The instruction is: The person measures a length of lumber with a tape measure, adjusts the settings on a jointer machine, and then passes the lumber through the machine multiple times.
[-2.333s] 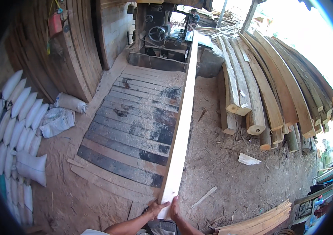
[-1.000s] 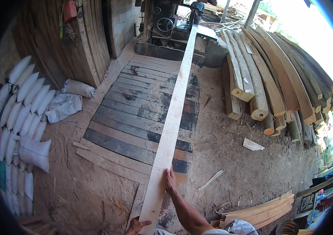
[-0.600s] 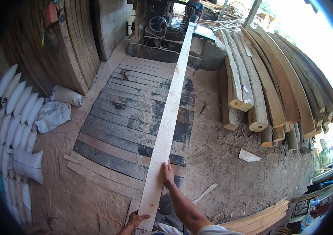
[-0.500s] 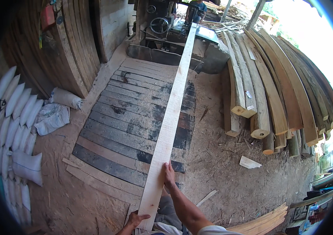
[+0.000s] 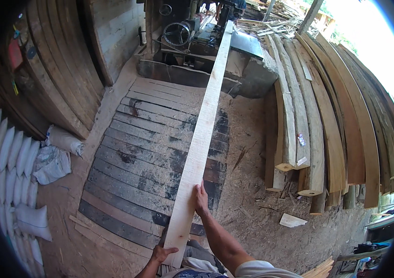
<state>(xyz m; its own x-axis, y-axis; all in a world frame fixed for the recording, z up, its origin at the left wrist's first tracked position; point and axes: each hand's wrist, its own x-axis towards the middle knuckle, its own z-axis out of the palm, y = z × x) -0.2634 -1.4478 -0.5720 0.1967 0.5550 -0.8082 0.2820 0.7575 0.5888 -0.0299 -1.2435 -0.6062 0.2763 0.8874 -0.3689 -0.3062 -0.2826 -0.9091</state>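
Note:
A long pale sawn board (image 5: 206, 129) runs from my body up to the dark woodworking machine (image 5: 187, 39) at the far end, its wide face upward. My left hand (image 5: 164, 252) grips the left edge near the board's near end. Farther up, my right hand (image 5: 201, 198) is closed on the right edge, thumb along the top. Beneath the board lies a panel of dark floor planks (image 5: 127, 176), dusted with sawdust. A person (image 5: 236, 11), partly hidden, stands behind the machine.
Stacked timber beams and planks (image 5: 322, 116) are on the right. White sacks (image 5: 11, 153) are piled at the left, below tall upright boards (image 5: 58, 78). Loose offcuts (image 5: 293, 220) lie on the dirt floor; more scrap wood (image 5: 261, 25) sits in back.
Since the earliest frame, the board's wide face has turned upward and my right hand has moved farther up its edge. The person behind the machine has shifted, and the view has moved slightly toward the machine.

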